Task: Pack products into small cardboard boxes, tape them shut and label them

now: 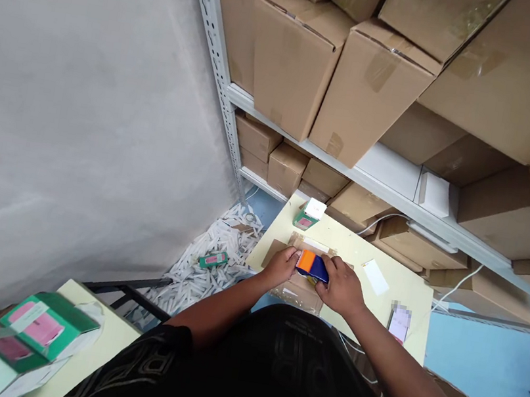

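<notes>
Gripping, both hands closed: left hand (281, 267) pinches the orange end, right hand (344, 286) clasps the dark-blue end of a glossy orange-and-blue rectangular pack (313, 265). Pale-yellow flat-topped table (416, 299) beneath. Brown taped cardboard box (308, 298) at its near edge, left part, directly under the pack; contact unclear. Green carton with white top (310, 214) by far left corner. White rectangular paper slip (375, 277) toward far edge. Pale-screened phone (398, 324) near right edge.

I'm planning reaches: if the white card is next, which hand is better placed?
Likely the right hand: it is nearer the white card. The left hand is farther, at the orange end of the packet.
</notes>
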A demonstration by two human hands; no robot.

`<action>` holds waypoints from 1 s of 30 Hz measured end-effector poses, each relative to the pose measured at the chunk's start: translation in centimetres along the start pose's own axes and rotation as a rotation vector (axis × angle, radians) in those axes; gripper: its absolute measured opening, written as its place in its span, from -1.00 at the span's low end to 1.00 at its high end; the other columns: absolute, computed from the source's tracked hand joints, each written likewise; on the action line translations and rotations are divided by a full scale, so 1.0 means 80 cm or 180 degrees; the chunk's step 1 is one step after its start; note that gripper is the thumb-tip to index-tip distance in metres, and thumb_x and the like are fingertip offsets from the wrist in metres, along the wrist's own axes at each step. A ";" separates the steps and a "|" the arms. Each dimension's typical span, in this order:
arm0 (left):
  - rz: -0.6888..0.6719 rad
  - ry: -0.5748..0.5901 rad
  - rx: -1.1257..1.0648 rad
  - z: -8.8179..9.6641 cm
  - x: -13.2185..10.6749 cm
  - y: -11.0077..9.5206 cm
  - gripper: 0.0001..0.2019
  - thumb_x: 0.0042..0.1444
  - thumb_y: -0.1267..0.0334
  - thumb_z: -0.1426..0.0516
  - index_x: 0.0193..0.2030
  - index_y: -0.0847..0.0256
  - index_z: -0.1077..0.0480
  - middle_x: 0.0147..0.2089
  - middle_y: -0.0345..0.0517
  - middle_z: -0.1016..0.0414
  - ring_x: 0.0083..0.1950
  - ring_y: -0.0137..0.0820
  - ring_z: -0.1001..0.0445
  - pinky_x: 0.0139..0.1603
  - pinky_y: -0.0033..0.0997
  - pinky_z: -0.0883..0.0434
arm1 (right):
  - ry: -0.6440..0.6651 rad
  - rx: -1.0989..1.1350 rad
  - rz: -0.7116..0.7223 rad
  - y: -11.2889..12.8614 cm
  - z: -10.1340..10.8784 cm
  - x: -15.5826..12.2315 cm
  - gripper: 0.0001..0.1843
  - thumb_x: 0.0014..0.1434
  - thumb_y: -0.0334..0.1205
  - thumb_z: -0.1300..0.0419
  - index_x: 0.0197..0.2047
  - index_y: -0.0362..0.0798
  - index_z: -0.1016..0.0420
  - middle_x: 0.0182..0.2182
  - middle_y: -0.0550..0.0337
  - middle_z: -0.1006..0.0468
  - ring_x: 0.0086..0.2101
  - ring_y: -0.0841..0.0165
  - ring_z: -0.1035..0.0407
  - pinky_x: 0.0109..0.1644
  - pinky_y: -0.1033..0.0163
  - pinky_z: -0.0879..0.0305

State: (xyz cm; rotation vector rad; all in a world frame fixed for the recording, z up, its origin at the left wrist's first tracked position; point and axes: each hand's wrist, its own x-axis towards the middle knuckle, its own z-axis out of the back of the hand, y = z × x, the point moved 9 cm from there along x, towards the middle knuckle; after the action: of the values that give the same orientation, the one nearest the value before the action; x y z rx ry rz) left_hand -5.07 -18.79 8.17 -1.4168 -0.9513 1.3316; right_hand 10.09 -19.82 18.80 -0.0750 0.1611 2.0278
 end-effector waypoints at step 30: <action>-0.0342 -0.0676 0.1685 0.082 0.021 0.055 -0.67 0.39 0.13 0.02 -0.40 0.15 -0.33 -0.43 -0.15 -0.41 -0.33 -0.33 -0.39 -0.25 -0.39 -0.22 | 0.0345 -0.0688 0.0147 -0.014 0.004 -0.022 -0.26 0.22 -0.09 -0.16 0.43 -0.11 -0.22 0.02 -0.16 -0.46 -0.06 0.01 -0.34 0.07 0.00 -0.25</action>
State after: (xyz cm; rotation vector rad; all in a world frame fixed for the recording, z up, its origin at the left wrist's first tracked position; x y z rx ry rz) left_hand -11.68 -17.48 3.68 -0.8242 -0.7217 1.5311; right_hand 11.90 -20.81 19.24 -0.3201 0.0113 2.0820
